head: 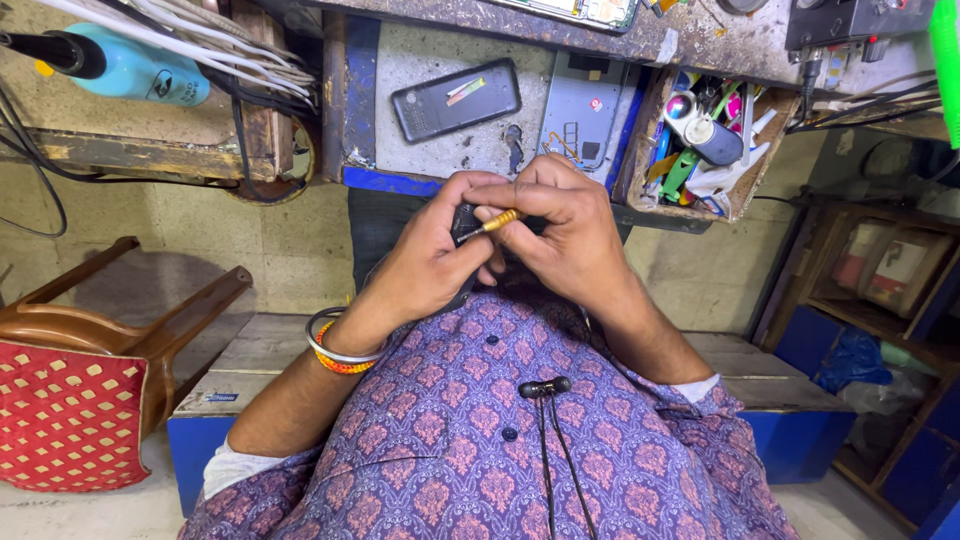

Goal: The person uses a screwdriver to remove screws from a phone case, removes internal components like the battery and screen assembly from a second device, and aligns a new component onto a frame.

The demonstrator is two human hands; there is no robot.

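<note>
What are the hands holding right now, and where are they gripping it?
Right hand pinches a small screwdriver by its yellow handle; left hand cups a small dark object, mostly hidden.

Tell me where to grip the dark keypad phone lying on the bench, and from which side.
Grip the phone across its two long edges, coming from above. It lies flat on the grey bench, slightly tilted, with bare surface along both long sides. The short ends are wider apart, so probably harder to span. Both hands are busy with a small screwdriver.
</note>
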